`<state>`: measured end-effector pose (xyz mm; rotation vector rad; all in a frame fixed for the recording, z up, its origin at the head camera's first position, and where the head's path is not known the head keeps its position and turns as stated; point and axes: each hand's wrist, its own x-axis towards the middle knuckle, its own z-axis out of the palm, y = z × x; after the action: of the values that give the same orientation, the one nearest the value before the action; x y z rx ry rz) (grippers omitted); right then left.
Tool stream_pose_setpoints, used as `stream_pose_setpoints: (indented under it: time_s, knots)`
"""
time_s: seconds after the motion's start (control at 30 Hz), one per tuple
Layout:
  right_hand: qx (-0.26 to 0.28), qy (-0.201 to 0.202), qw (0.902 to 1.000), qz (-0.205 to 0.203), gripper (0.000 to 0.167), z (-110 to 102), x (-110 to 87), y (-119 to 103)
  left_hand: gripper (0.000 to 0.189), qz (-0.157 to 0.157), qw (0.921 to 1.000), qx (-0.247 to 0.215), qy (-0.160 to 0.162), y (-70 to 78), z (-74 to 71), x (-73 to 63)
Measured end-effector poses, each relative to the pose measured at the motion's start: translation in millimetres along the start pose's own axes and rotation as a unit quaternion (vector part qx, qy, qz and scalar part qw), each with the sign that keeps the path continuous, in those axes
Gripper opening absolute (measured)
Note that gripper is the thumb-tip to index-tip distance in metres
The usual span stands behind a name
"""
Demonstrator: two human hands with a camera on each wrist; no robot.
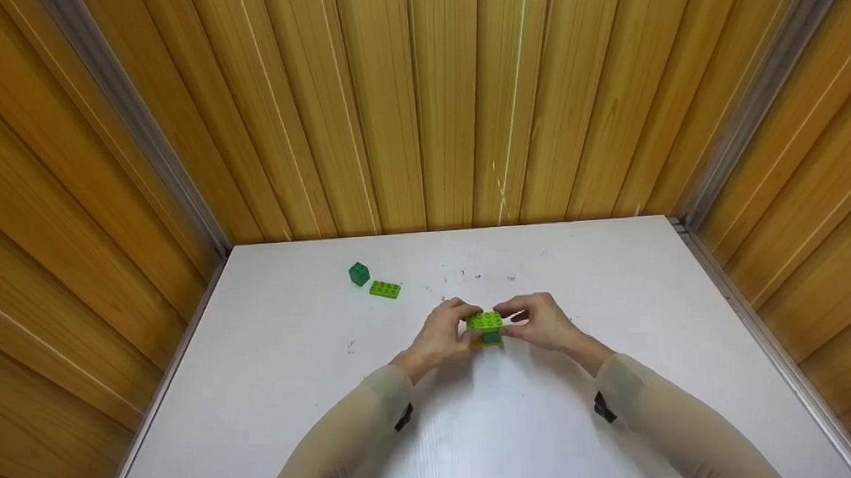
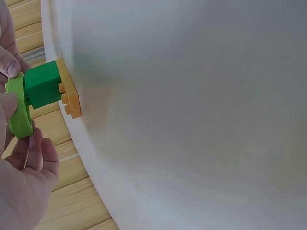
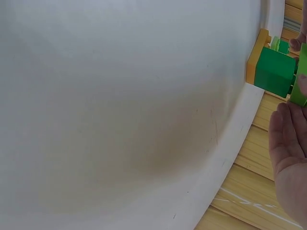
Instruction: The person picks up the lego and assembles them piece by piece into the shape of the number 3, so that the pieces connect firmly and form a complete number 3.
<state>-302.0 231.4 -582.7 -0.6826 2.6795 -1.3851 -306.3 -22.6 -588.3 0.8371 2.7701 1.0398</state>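
Observation:
A lime green building-block plate point(image 1: 485, 320) lies over a dark green block point(image 2: 44, 84), with some of the block's studs showing in a narrow gap between them. Beneath that block is an orange plate point(image 2: 71, 93), low at the table surface and extending past the block on one side. My left hand point(image 1: 441, 331) pinches the lime plate at its left end, thumb toward me and fingers behind. At the opposite end, my right hand point(image 1: 544, 323) holds the same plate between thumb and fingertips.
Farther back on the white table point(image 1: 288, 392), left of my hands, stand another dark green block point(image 1: 359, 274) and a second lime plate point(image 1: 385, 289) lying flat. Wood-patterned walls point(image 1: 448, 107) rise at the back and both sides.

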Motion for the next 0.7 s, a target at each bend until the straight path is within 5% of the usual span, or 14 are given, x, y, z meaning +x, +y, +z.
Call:
stream_pose_setpoints:
  time_s: [0.5,0.7]
  knots:
    - [-0.048,0.012,0.9986,-0.018,0.037,6.6,-0.4,0.2,0.039,-0.026,0.9996,0.003,-0.009,1.6,1.2,3.3]
    - [-0.071,0.015,0.9968,-0.035,0.037,8.3,1.3,3.4,0.036,-0.004,0.9991,0.042,-0.004,3.1,-1.7,6.7]
